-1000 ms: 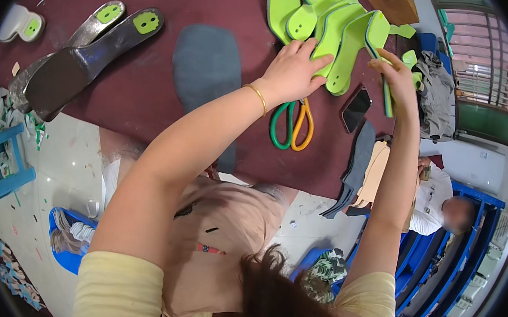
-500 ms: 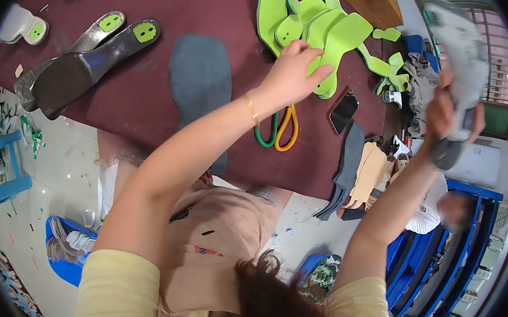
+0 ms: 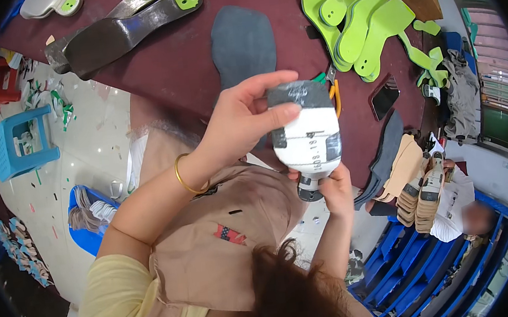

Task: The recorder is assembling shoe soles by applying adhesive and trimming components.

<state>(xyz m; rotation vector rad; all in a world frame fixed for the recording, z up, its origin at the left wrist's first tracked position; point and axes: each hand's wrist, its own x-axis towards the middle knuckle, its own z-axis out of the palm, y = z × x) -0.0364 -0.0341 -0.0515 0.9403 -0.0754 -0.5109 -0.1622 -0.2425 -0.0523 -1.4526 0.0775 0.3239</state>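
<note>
The left hand pinches the top of the white and grey shoe sole. The right hand grips its bottom end.

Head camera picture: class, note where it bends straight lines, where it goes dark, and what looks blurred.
Head view: the fisheye curves the dark red worktable edge toward the rim; the corners fall to black; even daylight, soft shadows; the white and grey shoe last, held by the left hand and right hand, is sharp; the seated person's face at lower right is blurred.
</note>
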